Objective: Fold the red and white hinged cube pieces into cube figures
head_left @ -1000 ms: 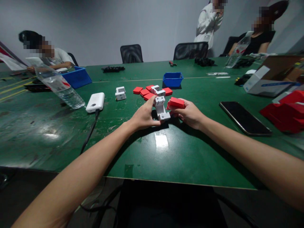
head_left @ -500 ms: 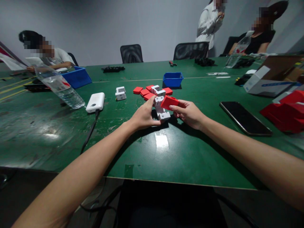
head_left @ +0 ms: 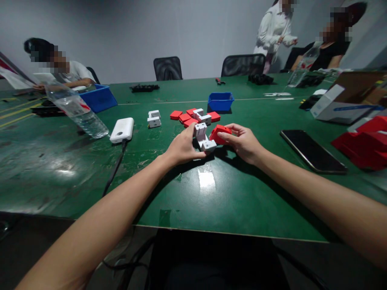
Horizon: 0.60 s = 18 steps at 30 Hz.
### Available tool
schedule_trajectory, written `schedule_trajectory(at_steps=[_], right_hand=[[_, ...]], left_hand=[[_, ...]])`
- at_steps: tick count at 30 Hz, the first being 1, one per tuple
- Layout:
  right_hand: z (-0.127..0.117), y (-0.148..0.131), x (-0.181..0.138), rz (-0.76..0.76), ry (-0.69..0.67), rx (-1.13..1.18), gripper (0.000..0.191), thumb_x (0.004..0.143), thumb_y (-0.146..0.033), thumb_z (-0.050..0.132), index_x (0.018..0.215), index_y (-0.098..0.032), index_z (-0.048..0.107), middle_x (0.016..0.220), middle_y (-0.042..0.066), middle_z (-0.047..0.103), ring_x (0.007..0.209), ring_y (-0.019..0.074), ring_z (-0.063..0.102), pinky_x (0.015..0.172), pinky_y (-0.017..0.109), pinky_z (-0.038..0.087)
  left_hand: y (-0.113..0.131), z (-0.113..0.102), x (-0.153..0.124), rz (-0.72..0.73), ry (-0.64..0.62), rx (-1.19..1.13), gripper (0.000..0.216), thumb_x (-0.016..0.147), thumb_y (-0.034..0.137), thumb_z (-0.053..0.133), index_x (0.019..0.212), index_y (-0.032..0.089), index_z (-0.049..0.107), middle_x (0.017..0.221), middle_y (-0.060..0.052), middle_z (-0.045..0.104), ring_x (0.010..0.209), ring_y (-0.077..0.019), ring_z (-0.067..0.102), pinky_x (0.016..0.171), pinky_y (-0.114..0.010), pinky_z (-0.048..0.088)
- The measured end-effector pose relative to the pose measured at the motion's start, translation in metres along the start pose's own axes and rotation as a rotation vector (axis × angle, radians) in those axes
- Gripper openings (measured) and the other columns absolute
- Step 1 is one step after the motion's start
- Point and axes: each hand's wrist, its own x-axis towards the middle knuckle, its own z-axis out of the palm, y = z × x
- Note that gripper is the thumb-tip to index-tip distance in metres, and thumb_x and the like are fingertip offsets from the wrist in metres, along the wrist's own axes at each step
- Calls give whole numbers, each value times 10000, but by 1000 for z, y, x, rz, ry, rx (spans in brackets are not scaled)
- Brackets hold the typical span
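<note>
Between thumb and fingers, my left hand point(head_left: 182, 146) grips a white U-shaped bracket point(head_left: 202, 136) with small holes in its end faces. My right hand point(head_left: 243, 141) pinches a red block point(head_left: 220, 134) close against the bracket's right side; whether the two touch I cannot tell. Just beyond them lie several red blocks point(head_left: 184, 118) in a loose cluster, with another white bracket point(head_left: 202, 116) among them. A separate white bracket point(head_left: 154, 119) stands to the left of that cluster.
Left of my hands are a white power bank point(head_left: 121, 130) with a black cable and a tilted water bottle point(head_left: 75, 108). A blue bin point(head_left: 220, 101) stands beyond the blocks. To the right lie a phone point(head_left: 313, 151) and a red bundle point(head_left: 363, 143). Other people are around the table.
The red block in my right hand has turned and moved slightly down and right, off the bracket's upper front. The bracket has tilted a little in my left hand. The standing person has shifted right.
</note>
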Motion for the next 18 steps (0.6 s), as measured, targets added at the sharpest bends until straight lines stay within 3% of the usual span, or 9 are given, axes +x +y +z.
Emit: schedule_trajectory(at_steps=[8,12,18], right_hand=[[-1,5,-1,10,-65,-2,484,603,-472,885,816,-225,527,821,-12,689,753,177,668,666,349,575],[-1,6,-2,-80,-68,-93,461,567,-354,905,814,-219,540,815,-27,678,705,134,632,709,314,550],[-4,7,1,-138,-71,-156,345,552,-209,856,809,-208,626,1087,37,689,924,173,663,895,359,516]], left_hand=[[-3,1,1,42,10,-44,856,625,370,810,1346,140,409,1308,-200,601,1233,-365,589,1028,-517,487],[-3,1,1,74,0,-63,892,624,356,801,1372,115,379,1328,-220,583,1238,-368,582,1040,-524,479],[-3,1,1,116,-21,-113,879,630,354,797,1376,157,376,1330,-192,586,1215,-341,594,1043,-520,481]])
